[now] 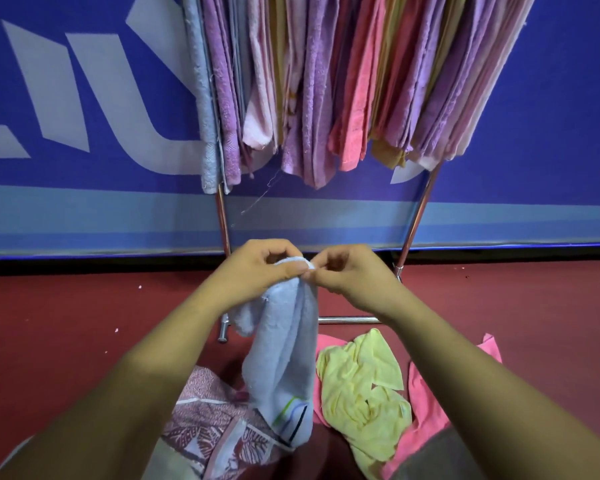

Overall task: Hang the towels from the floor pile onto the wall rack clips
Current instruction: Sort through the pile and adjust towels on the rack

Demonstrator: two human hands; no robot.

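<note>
A light blue towel [284, 355] with striped trim hangs down in front of me. My left hand [257, 268] grips its top edge, and my right hand [350, 271] pinches the same edge just beside it, thumbs nearly touching. Below lie a yellow towel [364, 386], a pink towel [426, 396] and a patterned pink-and-white cloth [208, 420] on the red floor. Ahead stands the rack [414, 220], its top out of frame, crowded with several hanging towels [326, 98] in purple, pink, yellow and pale blue. No clips are visible.
The rack's chrome legs [223, 223] and its low crossbar [347, 319] sit on the red floor [66, 323] against a blue wall banner [84, 98] with white lettering. Small bits of lint dot the floor at left.
</note>
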